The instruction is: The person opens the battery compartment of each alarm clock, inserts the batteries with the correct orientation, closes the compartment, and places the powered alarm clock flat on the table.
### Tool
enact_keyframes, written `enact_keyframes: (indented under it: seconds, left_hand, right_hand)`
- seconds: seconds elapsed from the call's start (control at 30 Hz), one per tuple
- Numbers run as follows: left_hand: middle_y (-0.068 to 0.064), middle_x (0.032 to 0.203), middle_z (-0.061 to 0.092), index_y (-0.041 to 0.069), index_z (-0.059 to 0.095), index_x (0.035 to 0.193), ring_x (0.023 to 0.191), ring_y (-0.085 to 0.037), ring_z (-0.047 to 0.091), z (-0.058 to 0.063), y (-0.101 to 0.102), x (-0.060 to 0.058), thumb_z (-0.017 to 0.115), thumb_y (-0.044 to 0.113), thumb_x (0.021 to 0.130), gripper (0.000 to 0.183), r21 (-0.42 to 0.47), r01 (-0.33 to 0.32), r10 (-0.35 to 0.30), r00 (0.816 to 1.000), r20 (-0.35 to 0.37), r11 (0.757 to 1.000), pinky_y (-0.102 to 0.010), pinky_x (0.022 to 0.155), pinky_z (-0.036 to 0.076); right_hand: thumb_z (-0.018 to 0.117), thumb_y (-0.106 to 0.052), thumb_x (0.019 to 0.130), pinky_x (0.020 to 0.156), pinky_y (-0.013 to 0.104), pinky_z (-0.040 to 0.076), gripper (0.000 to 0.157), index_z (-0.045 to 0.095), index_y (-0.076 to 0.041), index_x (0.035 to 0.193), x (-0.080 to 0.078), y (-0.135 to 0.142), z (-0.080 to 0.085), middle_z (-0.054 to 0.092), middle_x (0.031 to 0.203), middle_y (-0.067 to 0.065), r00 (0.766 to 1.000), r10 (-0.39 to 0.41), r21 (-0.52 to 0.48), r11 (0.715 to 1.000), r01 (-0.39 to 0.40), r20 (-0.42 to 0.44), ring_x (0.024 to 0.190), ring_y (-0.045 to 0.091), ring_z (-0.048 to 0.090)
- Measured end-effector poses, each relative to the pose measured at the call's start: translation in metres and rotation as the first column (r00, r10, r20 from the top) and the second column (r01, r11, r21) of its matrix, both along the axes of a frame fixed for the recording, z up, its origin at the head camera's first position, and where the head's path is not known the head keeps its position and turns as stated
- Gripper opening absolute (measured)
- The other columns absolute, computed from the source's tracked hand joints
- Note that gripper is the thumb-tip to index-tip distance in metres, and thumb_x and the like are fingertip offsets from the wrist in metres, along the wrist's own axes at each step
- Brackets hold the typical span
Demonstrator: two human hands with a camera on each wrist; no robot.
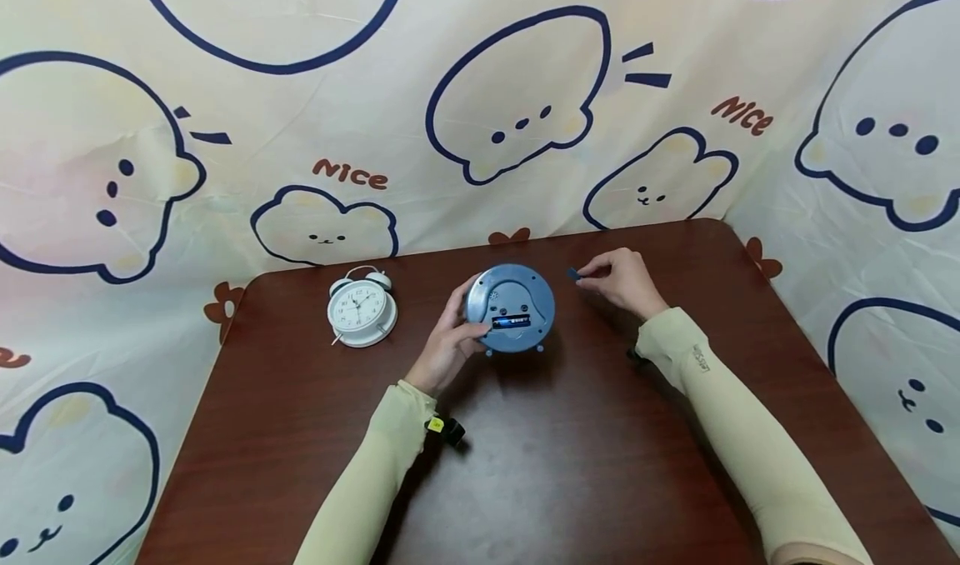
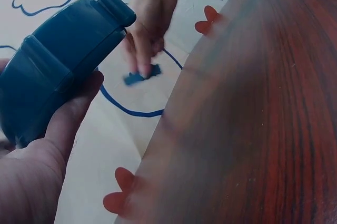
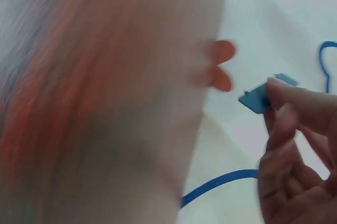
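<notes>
A round blue alarm clock (image 1: 510, 286) is held up over the table by my left hand (image 1: 450, 340), its back turned toward the head camera. In its uncovered battery compartment lies a dark battery (image 1: 512, 322). The left wrist view shows the clock's side (image 2: 47, 71) with the thumb along it. To the right of the clock, apart from it, my right hand (image 1: 621, 282) pinches a small blue battery cover (image 3: 258, 99) between thumb and fingers. Small tabs show on the cover's edges in the right wrist view.
A white twin-bell alarm clock (image 1: 360, 308) stands at the table's back left, its dial facing up toward me. The dark brown wooden table (image 1: 525, 482) meets a cartoon-printed cloth (image 1: 480, 207) along the back and sides.
</notes>
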State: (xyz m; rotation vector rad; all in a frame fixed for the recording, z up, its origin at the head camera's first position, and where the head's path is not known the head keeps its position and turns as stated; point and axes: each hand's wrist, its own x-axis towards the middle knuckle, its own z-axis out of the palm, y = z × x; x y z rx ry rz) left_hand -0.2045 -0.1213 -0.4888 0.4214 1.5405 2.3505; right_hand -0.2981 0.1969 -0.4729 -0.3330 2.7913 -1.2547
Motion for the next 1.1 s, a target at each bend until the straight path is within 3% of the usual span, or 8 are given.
enact_keyframes:
  seconds: [0.1, 0.2, 0.4, 0.47, 0.6, 0.83, 0.97, 1.1]
  left_hand:
    - [-0.013, 0.161, 0.032, 0.023, 0.023, 0.163, 0.122, -0.024, 0.061, 0.000, 0.000, 0.000, 0.048, -0.002, 0.101, 0.072, 0.005, -0.002, 0.002, 1.000, -0.002, 1.000, -0.037, 0.085, 0.060]
    - [-0.012, 0.161, 0.033, 0.024, 0.023, 0.163, 0.121, -0.023, 0.061, 0.000, -0.001, 0.001, 0.049, -0.002, 0.101, 0.072, 0.003, 0.001, -0.001, 1.000, 0.000, 1.000, -0.037, 0.085, 0.060]
    - [-0.012, 0.162, 0.031, 0.024, 0.021, 0.164, 0.121, -0.023, 0.061, -0.002, -0.001, 0.000, 0.050, -0.001, 0.100, 0.073, 0.005, 0.002, -0.002, 1.000, 0.005, 1.000, -0.037, 0.086, 0.060]
    - [-0.012, 0.162, 0.031, 0.024, 0.022, 0.163, 0.122, -0.023, 0.061, -0.001, -0.002, 0.001, 0.050, -0.001, 0.100, 0.073, 0.009, 0.000, 0.000, 1.000, 0.005, 1.000, -0.038, 0.086, 0.060]
    - [-0.012, 0.163, 0.031, 0.023, 0.022, 0.163, 0.122, -0.023, 0.062, 0.000, -0.003, 0.000, 0.048, -0.002, 0.101, 0.072, 0.016, -0.003, 0.003, 1.000, -0.007, 1.000, -0.037, 0.086, 0.060]
    - [-0.011, 0.161, 0.031, 0.018, 0.015, 0.165, 0.121, -0.022, 0.063, 0.001, -0.002, -0.001, 0.047, -0.003, 0.102, 0.074, 0.020, 0.021, -0.021, 1.000, -0.014, 1.000, -0.038, 0.086, 0.060]
    - [-0.012, 0.162, 0.031, 0.018, 0.016, 0.165, 0.122, -0.022, 0.063, 0.002, -0.001, 0.000, 0.047, -0.003, 0.102, 0.074, 0.038, 0.024, -0.023, 1.000, -0.020, 0.999, -0.038, 0.087, 0.060]
    - [-0.011, 0.161, 0.031, 0.021, 0.019, 0.164, 0.121, -0.023, 0.063, 0.003, 0.001, 0.000, 0.048, -0.003, 0.101, 0.073, 0.042, 0.006, -0.006, 1.000, -0.017, 0.999, -0.038, 0.086, 0.061]
  right_hand:
    - [0.083, -0.013, 0.089, 0.068, 0.034, 0.061, 0.015, 0.084, -0.009, 0.104, 0.010, -0.002, 0.013, 0.076, 0.103, 0.013, 0.997, 0.011, -0.092, 0.996, -0.018, -0.071, 0.078, 0.025, 0.073]
    - [0.085, -0.012, 0.086, 0.068, 0.024, 0.059, 0.017, 0.084, -0.012, 0.103, 0.021, -0.005, 0.025, 0.078, 0.099, 0.008, 0.985, 0.022, -0.145, 0.988, -0.047, -0.172, 0.081, 0.019, 0.073]
    - [0.085, -0.006, 0.083, 0.079, 0.014, 0.055, 0.020, 0.085, -0.013, 0.102, 0.041, -0.014, 0.038, 0.080, 0.101, 0.003, 0.915, 0.068, -0.214, 0.963, -0.165, -0.397, 0.093, 0.008, 0.071]
    - [0.085, 0.001, 0.082, 0.082, 0.012, 0.055, 0.022, 0.084, -0.009, 0.102, 0.046, -0.016, 0.038, 0.080, 0.101, 0.005, 0.867, 0.095, -0.215, 0.950, -0.225, -0.489, 0.093, 0.012, 0.073]
    - [0.085, 0.013, 0.075, 0.087, 0.011, 0.053, 0.027, 0.083, 0.000, 0.099, 0.054, -0.021, 0.039, 0.079, 0.103, 0.011, 0.730, 0.127, -0.163, 0.936, -0.313, -0.671, 0.092, 0.025, 0.075]
    - [0.089, 0.017, 0.065, 0.082, 0.017, 0.057, 0.034, 0.083, 0.001, 0.094, 0.065, -0.024, 0.044, 0.078, 0.098, 0.013, 0.484, 0.172, 0.012, 0.949, -0.316, -0.858, 0.081, 0.027, 0.076]
    - [0.090, 0.017, 0.061, 0.077, 0.024, 0.060, 0.040, 0.083, 0.000, 0.096, 0.068, -0.025, 0.046, 0.077, 0.099, 0.014, 0.396, 0.223, 0.092, 0.941, -0.325, -0.891, 0.081, 0.026, 0.077]
    - [0.089, 0.018, 0.061, 0.086, 0.023, 0.058, 0.047, 0.082, -0.001, 0.103, 0.071, -0.027, 0.048, 0.075, 0.111, 0.017, 0.381, 0.250, 0.110, 0.929, -0.353, -0.890, 0.089, 0.029, 0.077]
